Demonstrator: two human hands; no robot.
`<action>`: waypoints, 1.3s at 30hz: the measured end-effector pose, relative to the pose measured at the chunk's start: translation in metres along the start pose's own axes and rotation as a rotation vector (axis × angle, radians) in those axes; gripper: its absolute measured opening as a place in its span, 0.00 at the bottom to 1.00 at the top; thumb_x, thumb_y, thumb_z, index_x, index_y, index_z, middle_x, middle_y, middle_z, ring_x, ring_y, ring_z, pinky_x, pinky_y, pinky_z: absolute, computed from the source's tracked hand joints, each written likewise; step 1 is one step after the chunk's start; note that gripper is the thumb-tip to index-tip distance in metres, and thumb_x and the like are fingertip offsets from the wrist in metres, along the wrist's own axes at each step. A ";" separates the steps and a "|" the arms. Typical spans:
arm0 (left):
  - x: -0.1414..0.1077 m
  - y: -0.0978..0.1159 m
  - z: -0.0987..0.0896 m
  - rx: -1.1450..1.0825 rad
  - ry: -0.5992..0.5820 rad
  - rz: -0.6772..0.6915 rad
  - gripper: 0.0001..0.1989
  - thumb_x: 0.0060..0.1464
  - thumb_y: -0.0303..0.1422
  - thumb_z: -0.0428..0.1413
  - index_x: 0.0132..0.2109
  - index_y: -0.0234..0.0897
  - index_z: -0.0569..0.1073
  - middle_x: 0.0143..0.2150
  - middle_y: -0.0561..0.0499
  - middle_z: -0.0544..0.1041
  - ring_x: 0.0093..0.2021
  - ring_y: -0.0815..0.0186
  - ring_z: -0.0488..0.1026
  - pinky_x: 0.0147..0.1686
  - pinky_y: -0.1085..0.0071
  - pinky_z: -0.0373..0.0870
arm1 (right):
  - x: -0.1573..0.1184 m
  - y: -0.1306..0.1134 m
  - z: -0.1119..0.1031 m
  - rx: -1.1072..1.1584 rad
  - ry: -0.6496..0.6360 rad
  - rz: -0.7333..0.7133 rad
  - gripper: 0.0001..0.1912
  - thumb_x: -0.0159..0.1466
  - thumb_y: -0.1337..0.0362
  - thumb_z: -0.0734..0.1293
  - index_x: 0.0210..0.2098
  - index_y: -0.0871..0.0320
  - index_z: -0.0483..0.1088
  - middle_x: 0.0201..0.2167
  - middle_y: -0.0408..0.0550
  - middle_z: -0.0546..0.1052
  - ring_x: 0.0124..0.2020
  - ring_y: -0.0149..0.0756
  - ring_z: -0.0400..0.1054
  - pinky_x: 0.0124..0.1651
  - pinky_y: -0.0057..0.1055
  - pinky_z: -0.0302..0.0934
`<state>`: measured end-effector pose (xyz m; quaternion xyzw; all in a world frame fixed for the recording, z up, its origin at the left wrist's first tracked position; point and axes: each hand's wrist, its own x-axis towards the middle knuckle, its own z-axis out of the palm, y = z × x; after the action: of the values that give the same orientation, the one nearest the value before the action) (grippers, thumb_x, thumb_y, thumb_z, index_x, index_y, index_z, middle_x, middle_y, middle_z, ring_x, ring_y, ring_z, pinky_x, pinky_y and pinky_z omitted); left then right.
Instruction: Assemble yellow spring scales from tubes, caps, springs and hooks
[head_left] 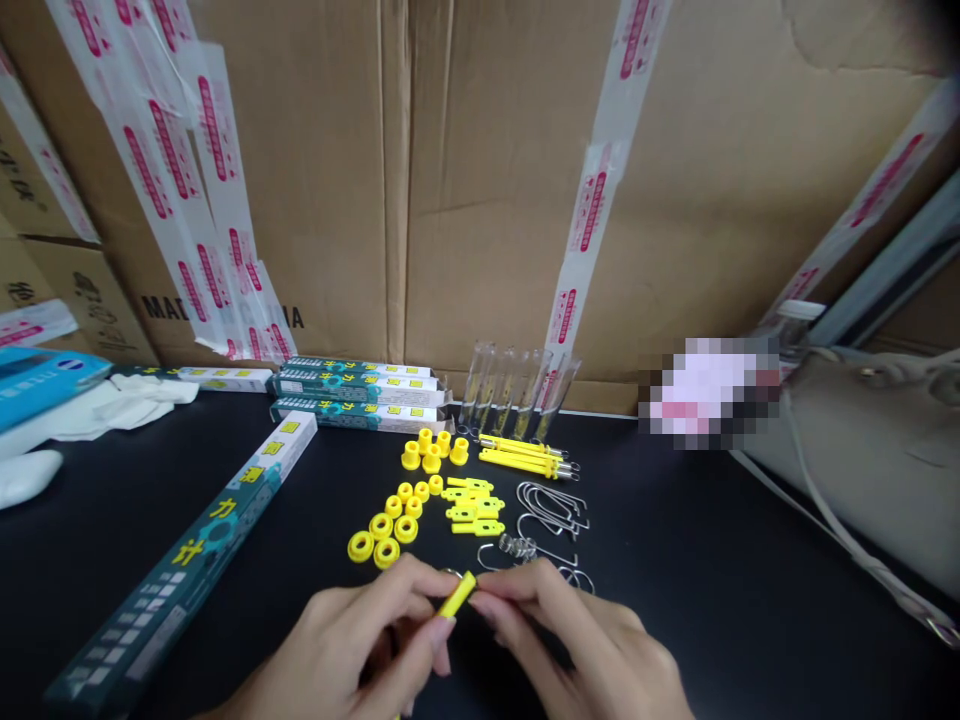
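My left hand (375,630) pinches a short yellow plastic piece (459,594) between thumb and fingers, tilted up to the right. A bit of curved metal shows behind its top end. Close against that end, my right hand (574,635) has thumb and forefinger pressed together; what lies between them is hidden. Just beyond are metal hooks (551,507) and a small coil spring (517,545). Flat yellow tabs with holes (476,505) lie beyond my fingertips, and several yellow collars and caps (406,529) sit to their left.
Clear tubes (510,390) stand at the back beside stacked green-and-white boxes (360,385). Yellow rods with metal ends (525,458) lie before them. A long box (195,550) slants along the left. White tissues (120,400) lie far left, a grey bag (870,460) right. Cardboard (495,200) walls the back.
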<state>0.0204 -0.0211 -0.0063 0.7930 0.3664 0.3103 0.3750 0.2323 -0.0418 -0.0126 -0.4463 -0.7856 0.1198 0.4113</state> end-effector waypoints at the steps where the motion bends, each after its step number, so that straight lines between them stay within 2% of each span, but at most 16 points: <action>1: 0.001 -0.002 0.001 -0.066 -0.008 -0.039 0.07 0.66 0.34 0.50 0.48 0.42 0.72 0.30 0.57 0.80 0.20 0.74 0.75 0.18 0.86 0.69 | 0.002 0.002 0.000 -0.003 -0.005 0.007 0.12 0.74 0.58 0.61 0.40 0.53 0.74 0.25 0.43 0.82 0.22 0.32 0.78 0.31 0.23 0.73; 3: 0.002 -0.007 0.003 -0.175 -0.009 -0.103 0.09 0.67 0.39 0.50 0.47 0.41 0.71 0.29 0.56 0.77 0.18 0.75 0.70 0.12 0.86 0.62 | 0.006 0.004 0.000 0.006 -0.029 0.015 0.10 0.73 0.59 0.63 0.39 0.54 0.74 0.24 0.42 0.81 0.22 0.32 0.77 0.32 0.23 0.73; 7: 0.002 -0.008 0.006 -0.240 0.001 -0.168 0.14 0.68 0.44 0.49 0.44 0.40 0.71 0.27 0.57 0.72 0.17 0.76 0.64 0.10 0.86 0.56 | 0.008 0.002 0.003 0.063 -0.082 0.018 0.08 0.70 0.66 0.64 0.39 0.56 0.75 0.30 0.45 0.83 0.27 0.33 0.78 0.33 0.24 0.72; 13: 0.002 0.002 0.005 -0.196 0.039 -0.250 0.12 0.64 0.43 0.54 0.41 0.39 0.70 0.22 0.60 0.69 0.15 0.77 0.60 0.10 0.86 0.52 | 0.004 0.001 0.007 0.035 -0.109 -0.010 0.10 0.71 0.68 0.61 0.44 0.58 0.74 0.30 0.47 0.83 0.26 0.35 0.79 0.31 0.26 0.72; 16: 0.004 0.001 0.004 -0.195 0.002 -0.248 0.10 0.64 0.42 0.53 0.40 0.40 0.69 0.20 0.62 0.67 0.13 0.77 0.60 0.09 0.86 0.51 | 0.004 0.003 0.004 0.049 -0.168 -0.046 0.09 0.72 0.70 0.60 0.47 0.59 0.72 0.33 0.49 0.83 0.29 0.36 0.80 0.32 0.26 0.71; 20: 0.006 -0.002 0.005 -0.177 -0.021 -0.293 0.11 0.63 0.42 0.53 0.38 0.40 0.68 0.20 0.63 0.68 0.12 0.77 0.60 0.09 0.85 0.52 | 0.002 0.005 0.001 -0.053 -0.171 -0.123 0.10 0.73 0.72 0.60 0.50 0.62 0.70 0.38 0.53 0.83 0.34 0.38 0.80 0.36 0.27 0.72; 24: 0.008 -0.002 0.005 -0.168 -0.053 -0.369 0.13 0.62 0.44 0.53 0.35 0.39 0.67 0.19 0.61 0.69 0.12 0.76 0.62 0.09 0.84 0.53 | 0.000 0.007 0.001 -0.177 -0.106 -0.231 0.10 0.73 0.72 0.59 0.42 0.60 0.71 0.28 0.47 0.79 0.27 0.35 0.76 0.28 0.27 0.68; 26: 0.010 -0.001 0.004 -0.172 -0.079 -0.388 0.15 0.63 0.45 0.51 0.35 0.39 0.68 0.19 0.60 0.71 0.12 0.75 0.62 0.08 0.84 0.53 | 0.001 0.007 0.002 -0.186 -0.058 -0.220 0.10 0.73 0.71 0.60 0.37 0.59 0.71 0.25 0.43 0.76 0.22 0.32 0.71 0.25 0.27 0.65; 29: 0.011 0.001 0.003 -0.168 -0.113 -0.402 0.16 0.63 0.46 0.50 0.35 0.39 0.69 0.20 0.59 0.72 0.13 0.75 0.62 0.08 0.82 0.55 | 0.002 0.007 0.004 -0.182 -0.032 -0.204 0.09 0.71 0.73 0.61 0.36 0.59 0.72 0.23 0.42 0.74 0.19 0.29 0.67 0.22 0.25 0.61; 34: 0.012 0.003 0.004 -0.129 -0.112 -0.426 0.16 0.61 0.46 0.51 0.34 0.38 0.70 0.19 0.58 0.71 0.13 0.75 0.62 0.12 0.82 0.55 | 0.000 0.002 0.002 -0.168 -0.073 -0.197 0.13 0.68 0.78 0.59 0.35 0.58 0.72 0.23 0.41 0.72 0.21 0.29 0.67 0.23 0.25 0.61; 39: 0.015 0.003 0.006 -0.127 -0.147 -0.476 0.16 0.59 0.46 0.52 0.32 0.38 0.68 0.17 0.59 0.70 0.12 0.75 0.59 0.12 0.82 0.52 | -0.001 0.003 -0.001 -0.330 -0.176 -0.263 0.12 0.70 0.77 0.59 0.37 0.59 0.71 0.25 0.44 0.74 0.29 0.35 0.69 0.30 0.29 0.64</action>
<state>0.0340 -0.0126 -0.0034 0.6797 0.4940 0.1773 0.5123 0.2352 -0.0413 -0.0137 -0.3892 -0.8788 -0.0264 0.2749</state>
